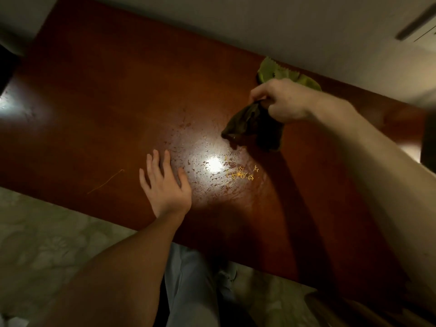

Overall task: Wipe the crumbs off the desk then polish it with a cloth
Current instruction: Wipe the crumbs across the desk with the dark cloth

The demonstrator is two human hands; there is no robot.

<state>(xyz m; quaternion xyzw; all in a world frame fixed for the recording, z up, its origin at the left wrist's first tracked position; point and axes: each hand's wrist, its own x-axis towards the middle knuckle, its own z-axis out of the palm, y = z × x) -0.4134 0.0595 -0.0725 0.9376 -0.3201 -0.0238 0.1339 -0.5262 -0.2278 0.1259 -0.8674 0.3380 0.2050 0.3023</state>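
Green cloth [254, 128] hangs from right hand [285, 102] grip; left hand [165, 185] splayed, seemingly flat on desk [94, 90].

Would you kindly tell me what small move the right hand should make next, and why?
Probably lower the dark cloth onto the desk and draw it toward the crumbs. The right hand pinches the cloth in a bunch that hangs just beyond the small yellow cluster, which is not yet swept. The left hand rests flat off to the side.
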